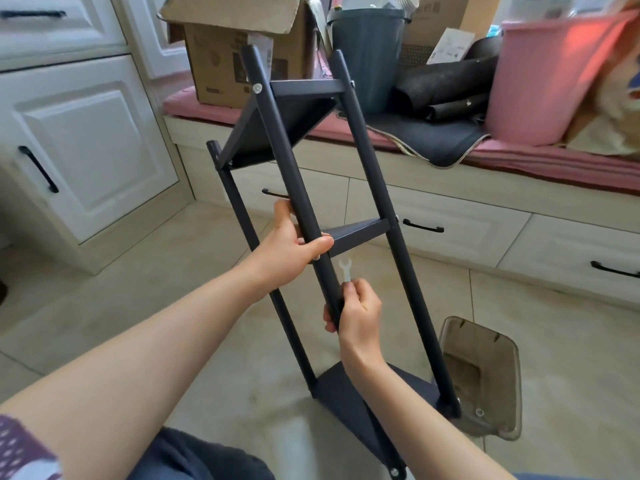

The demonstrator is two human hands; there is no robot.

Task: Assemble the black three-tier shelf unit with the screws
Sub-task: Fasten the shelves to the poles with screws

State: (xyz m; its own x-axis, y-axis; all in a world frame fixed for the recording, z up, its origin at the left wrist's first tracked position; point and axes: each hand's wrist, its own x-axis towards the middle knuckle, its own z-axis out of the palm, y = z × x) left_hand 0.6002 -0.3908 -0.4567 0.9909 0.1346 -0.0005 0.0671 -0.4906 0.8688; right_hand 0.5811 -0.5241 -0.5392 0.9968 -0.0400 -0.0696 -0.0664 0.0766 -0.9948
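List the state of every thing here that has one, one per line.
shelf unit: tilted, three tiers attached, held by both hands
left hand: grips the near pole at the middle tier
right hand: holds the same pole lower down and pinches the wrench
wrench: small, white, off any screw
cardboard box: flaps open
drawers: closed
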